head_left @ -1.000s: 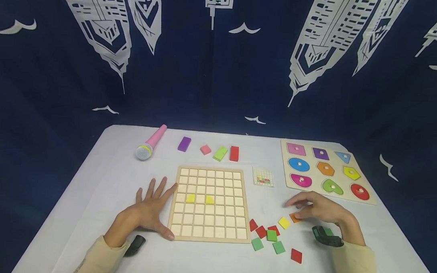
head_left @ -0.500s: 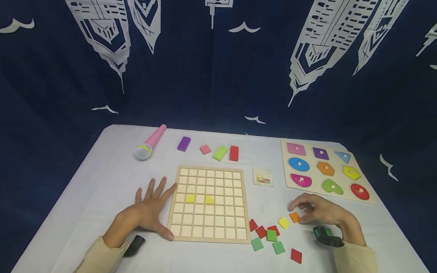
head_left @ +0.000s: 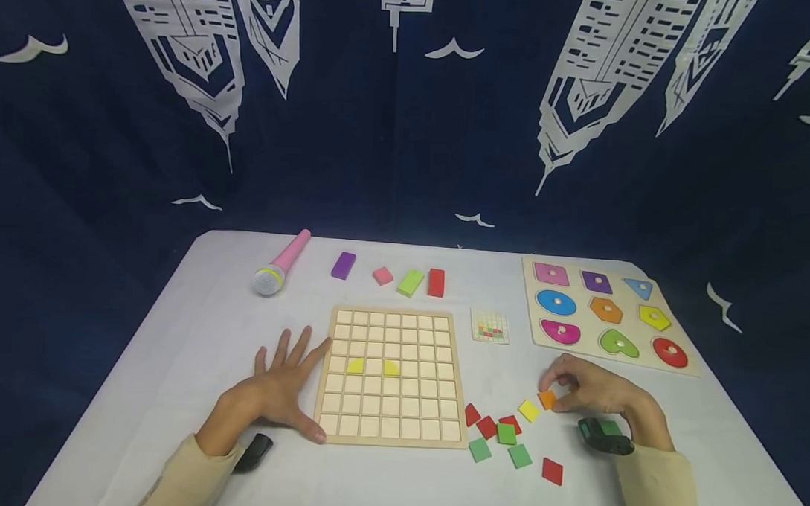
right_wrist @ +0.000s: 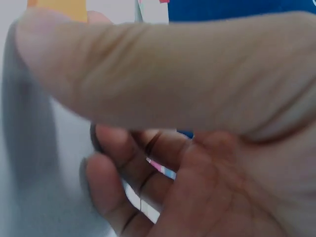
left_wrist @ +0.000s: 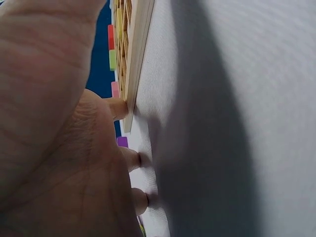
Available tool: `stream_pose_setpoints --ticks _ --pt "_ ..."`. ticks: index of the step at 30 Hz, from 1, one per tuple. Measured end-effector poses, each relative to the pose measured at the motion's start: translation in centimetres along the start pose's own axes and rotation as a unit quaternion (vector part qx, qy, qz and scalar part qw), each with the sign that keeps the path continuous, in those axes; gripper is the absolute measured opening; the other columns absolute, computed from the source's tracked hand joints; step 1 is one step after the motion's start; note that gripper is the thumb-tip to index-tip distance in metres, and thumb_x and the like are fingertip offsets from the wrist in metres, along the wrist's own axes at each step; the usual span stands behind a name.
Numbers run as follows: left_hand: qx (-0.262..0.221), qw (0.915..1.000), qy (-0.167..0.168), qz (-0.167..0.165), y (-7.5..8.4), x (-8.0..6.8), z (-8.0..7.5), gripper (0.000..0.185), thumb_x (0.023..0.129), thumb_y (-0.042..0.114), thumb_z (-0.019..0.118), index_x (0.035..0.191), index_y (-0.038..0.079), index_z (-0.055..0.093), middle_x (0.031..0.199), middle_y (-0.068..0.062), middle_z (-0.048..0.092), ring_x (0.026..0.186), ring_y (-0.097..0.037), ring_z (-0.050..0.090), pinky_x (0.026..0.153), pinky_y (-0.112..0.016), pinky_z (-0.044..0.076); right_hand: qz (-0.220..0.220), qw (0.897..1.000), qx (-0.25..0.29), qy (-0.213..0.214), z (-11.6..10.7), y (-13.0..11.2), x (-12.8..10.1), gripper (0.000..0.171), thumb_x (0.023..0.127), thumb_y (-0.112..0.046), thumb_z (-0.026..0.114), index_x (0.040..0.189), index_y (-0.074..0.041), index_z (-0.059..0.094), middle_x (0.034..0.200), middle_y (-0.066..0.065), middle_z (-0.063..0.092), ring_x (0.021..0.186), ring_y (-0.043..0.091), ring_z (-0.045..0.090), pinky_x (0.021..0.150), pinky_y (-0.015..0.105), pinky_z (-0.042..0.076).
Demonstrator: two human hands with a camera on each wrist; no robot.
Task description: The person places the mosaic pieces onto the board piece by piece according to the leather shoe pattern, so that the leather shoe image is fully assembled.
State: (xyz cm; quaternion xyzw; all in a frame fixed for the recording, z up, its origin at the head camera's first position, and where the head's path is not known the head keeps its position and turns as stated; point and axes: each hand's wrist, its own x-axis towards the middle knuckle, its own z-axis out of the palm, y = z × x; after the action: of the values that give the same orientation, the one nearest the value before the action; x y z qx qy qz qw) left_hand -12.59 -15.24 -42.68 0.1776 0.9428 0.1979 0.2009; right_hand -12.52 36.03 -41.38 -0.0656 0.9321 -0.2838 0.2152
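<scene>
My left hand (head_left: 273, 393) is spread flat at the left side of the wooden grid board (head_left: 392, 440), with thumb and index finger against its frame. In the left wrist view, a fingertip meets the edge of the board (left_wrist: 134, 74). Two yellow quarter-round tiles (head_left: 355, 366) sit in cells of the grid. My right hand (head_left: 594, 386) pinches an orange tile (head_left: 546, 399) between thumb and index finger, low over the table. Part of the orange tile (right_wrist: 61, 9) shows behind the thumb in the right wrist view. A yellow tile (head_left: 528, 411) lies just left of it.
Several red and green tiles (head_left: 506, 434) lie scattered right of the board. A small pattern card (head_left: 489, 327) and a shape puzzle (head_left: 583, 319) lie beyond. Along the back are a toy microphone (head_left: 280, 263) and purple (head_left: 343, 266), pink, lime and red blocks.
The right index finger and thumb, first over the orange tile and then beside it, have drawn in on its edges. The left hand stays at the board.
</scene>
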Motion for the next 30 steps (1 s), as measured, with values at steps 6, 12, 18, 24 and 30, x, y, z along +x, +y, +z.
stream_pose_setpoints --ticks 6,12,18,24,30 --pt "0.001 1.0 -0.003 -0.003 0.2 -0.1 -0.1 0.15 0.047 0.064 0.093 0.162 0.016 0.011 0.166 -0.025 -0.008 0.149 -0.053 -0.015 0.109 -0.08 -0.005 -0.017 1.0 -0.017 -0.005 -0.3 -0.5 0.2 0.028 0.074 -0.014 0.086 0.095 -0.016 0.068 0.097 0.002 0.061 0.095 0.023 0.051 0.079 0.034 0.05" --pt "0.002 0.9999 -0.002 -0.01 0.1 0.0 -0.1 0.15 0.046 0.064 0.093 0.162 0.017 0.011 0.166 -0.025 -0.007 0.149 -0.053 -0.015 0.109 -0.08 -0.005 -0.04 0.999 -0.001 -0.03 -0.7 -1.8 0.4 0.016 0.081 -0.012 0.081 0.091 -0.011 0.068 0.08 -0.001 0.064 0.077 0.016 0.057 0.068 0.026 0.051" --pt "0.005 0.9999 -0.005 -0.012 0.1 0.0 -0.1 0.15 0.046 0.065 0.092 0.162 0.018 0.01 0.167 -0.024 -0.008 0.15 -0.052 -0.016 0.11 -0.079 -0.006 -0.079 0.996 0.016 -0.029 -0.7 -3.9 1.1 0.012 0.086 -0.009 0.075 0.095 -0.009 0.068 0.086 0.0 0.067 0.082 0.018 0.059 0.072 0.024 0.053" --pt "-0.003 1.0 -0.004 -0.007 0.0 0.1 -0.1 0.15 0.045 0.066 0.092 0.162 0.018 0.012 0.167 -0.024 -0.008 0.15 -0.051 -0.016 0.11 -0.079 -0.007 -0.114 0.993 0.03 -0.007 -0.1 -6.6 2.7 0.01 0.089 -0.002 0.07 0.098 -0.007 0.07 0.089 0.002 0.07 0.083 0.018 0.062 0.076 0.024 0.054" --pt "-0.007 1.0 -0.006 -0.003 -0.1 0.1 0.0 0.151 0.044 0.067 0.092 0.162 0.018 0.011 0.167 -0.023 -0.009 0.15 -0.05 -0.017 0.111 -0.078 -0.008 -0.147 0.989 0.031 0.012 1.2 -9.3 4.3 0.008 0.087 -0.004 0.074 0.094 -0.008 0.072 0.086 0.001 0.07 0.078 0.016 0.06 0.073 0.024 0.055"
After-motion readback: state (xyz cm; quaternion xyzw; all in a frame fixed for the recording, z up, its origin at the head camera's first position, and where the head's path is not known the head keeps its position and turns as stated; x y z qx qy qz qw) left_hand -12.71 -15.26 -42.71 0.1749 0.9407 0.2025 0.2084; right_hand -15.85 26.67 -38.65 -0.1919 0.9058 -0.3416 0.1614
